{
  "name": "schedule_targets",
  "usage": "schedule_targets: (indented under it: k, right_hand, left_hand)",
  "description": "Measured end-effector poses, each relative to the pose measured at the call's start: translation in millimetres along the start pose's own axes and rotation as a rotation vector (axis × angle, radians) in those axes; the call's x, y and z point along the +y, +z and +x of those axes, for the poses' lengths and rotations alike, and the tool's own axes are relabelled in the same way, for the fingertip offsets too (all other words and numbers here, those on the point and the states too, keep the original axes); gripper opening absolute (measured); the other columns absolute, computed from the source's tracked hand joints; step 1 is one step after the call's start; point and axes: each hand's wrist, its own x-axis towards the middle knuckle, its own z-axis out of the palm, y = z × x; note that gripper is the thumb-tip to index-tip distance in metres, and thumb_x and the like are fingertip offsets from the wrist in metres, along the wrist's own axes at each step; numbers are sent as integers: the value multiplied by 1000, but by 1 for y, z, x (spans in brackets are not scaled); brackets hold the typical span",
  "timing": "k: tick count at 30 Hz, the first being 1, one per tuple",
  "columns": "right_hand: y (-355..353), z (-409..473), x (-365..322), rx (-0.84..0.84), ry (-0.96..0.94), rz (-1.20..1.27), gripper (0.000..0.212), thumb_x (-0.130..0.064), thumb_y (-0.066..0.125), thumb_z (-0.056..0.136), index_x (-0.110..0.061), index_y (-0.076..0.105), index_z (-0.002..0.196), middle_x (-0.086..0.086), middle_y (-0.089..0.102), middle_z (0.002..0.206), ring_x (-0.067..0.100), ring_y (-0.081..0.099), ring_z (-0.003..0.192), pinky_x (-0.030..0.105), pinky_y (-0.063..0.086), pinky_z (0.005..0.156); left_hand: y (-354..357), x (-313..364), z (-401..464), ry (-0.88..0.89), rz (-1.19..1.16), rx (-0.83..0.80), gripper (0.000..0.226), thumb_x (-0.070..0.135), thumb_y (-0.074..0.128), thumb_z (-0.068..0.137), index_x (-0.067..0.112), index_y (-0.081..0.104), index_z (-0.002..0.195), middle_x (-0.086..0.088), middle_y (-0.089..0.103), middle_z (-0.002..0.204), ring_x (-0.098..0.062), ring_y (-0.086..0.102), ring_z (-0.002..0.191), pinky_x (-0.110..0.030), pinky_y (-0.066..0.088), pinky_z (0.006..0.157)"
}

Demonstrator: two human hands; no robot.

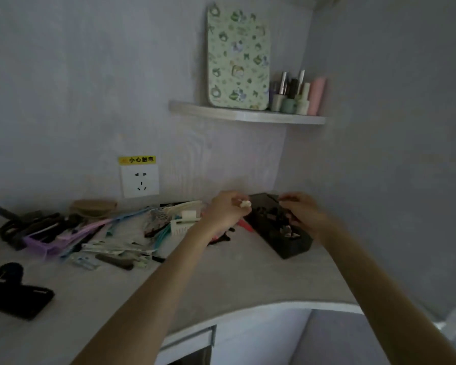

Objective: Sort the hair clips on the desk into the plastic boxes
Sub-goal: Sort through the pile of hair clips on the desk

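A black plastic box (294,247) stands at the desk's back right corner with several dark clips inside. My left hand (227,210) hovers just left of it and pinches a small cream-white clip (246,204) at its fingertips. My right hand (300,210) is over the box with fingers curled, pinching a thin dark clip (273,198) that points left. A white slatted plastic box (181,226) stands left of my left forearm. A red clip (246,225) lies between the two boxes. Many loose clips (111,246) lie across the desk's left half.
A purple box (41,245) and black clips sit at the far left, and a black case (19,301) lies near the front left edge. A wall socket (139,181) is behind the desk. A shelf (245,115) above holds a patterned board and bottles.
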Motion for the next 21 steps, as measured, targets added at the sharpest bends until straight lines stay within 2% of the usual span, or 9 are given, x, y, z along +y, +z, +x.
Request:
schedule_targets:
  k: [3,6,10,11,13,15,18,19,21]
  right_hand:
    - [-14,12,7,-82,37,23,13,-21,48,95,-17,60,93,1,59,82,12,54,72,23,43,64]
    - [-17,19,10,-211,53,191,24,-27,46,94,-21,66,85,-2,68,92,11,62,86,23,46,75]
    - [-10,26,7,-73,31,135,34,-28,34,99,-19,66,90,5,65,113,22,59,107,33,43,100]
    - [-6,24,5,-6,6,125,33,-27,34,99,-21,65,90,4,64,114,22,58,108,32,43,100]
    - [9,15,-3,109,-90,123,28,-24,39,97,-23,64,87,3,63,109,19,58,101,24,47,85]
    - [33,5,-12,135,-202,124,22,-19,44,95,-21,65,89,3,64,103,16,58,92,21,45,78]
    - [82,-14,-31,-25,-249,167,20,-9,49,92,-16,66,88,3,66,84,7,63,69,17,48,67]
    - [109,-24,-41,-120,-246,183,20,-6,49,91,-13,67,88,1,66,77,5,62,61,15,49,61]
    - [149,-40,-55,-254,-252,160,18,-6,51,91,-9,68,92,-1,65,72,9,61,61,19,49,62]
  left_hand:
    - [32,13,21,89,23,-4,30,11,59,88,6,62,118,-12,64,119,-24,59,110,-27,45,91]
    - [46,11,30,123,20,-131,39,-4,50,89,7,58,125,-11,58,129,-23,54,119,-31,43,102]
    - [36,-1,19,157,-180,-254,62,-20,42,82,14,48,134,5,51,131,-7,46,120,-11,40,96]
    - [31,-3,14,156,-195,-253,62,-18,44,84,16,46,136,8,50,130,-6,46,120,-10,39,97]
    - [16,-11,3,134,-163,-222,58,-13,47,85,15,47,136,8,51,130,-9,48,121,-14,40,99]
    - [-9,-22,-15,107,-88,-160,51,-9,49,86,11,50,133,3,55,128,-12,53,115,-12,45,88]
    - [-52,-42,-53,14,84,-73,40,1,54,87,11,56,126,-3,60,126,-11,56,113,-25,46,92]
    - [-71,-53,-72,-33,163,5,37,4,53,88,14,59,123,-1,62,124,-11,58,112,-29,47,95]
    - [-99,-67,-103,-92,304,201,31,9,51,88,20,65,114,3,67,115,-12,62,104,-32,50,93]
